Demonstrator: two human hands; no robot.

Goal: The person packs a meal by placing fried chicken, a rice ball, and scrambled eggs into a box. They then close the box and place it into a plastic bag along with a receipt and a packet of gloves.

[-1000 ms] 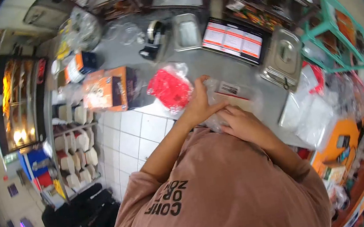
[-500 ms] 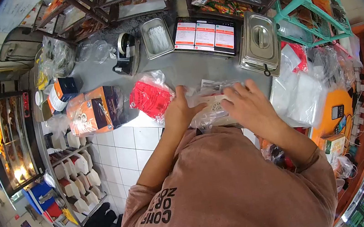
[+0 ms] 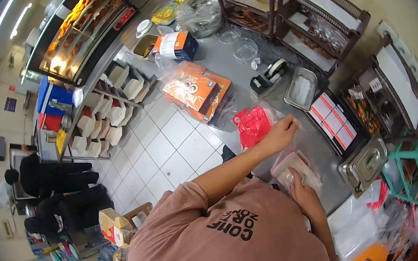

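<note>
My right hand is closed on the near side of a clear plastic package with a pale, printed item inside. Its thumb lies on top of the package, and the fingers are hidden beneath. Just beyond the package, my left hand is held with the fingers curled together; I cannot tell what, if anything, it pinches. Right by that hand lies a red printed packet in clear plastic. All of this is over the grey counter.
A tape dispenser, a steel tray and a tablet line the counter's back. A lidded steel container stands to the right, orange bagged boxes to the left. Two people in dark clothes are at far left.
The camera view has swung left, showing more floor. My left hand has come off the package and closed up beside the red packet; my right hand has moved to the package's near side.
</note>
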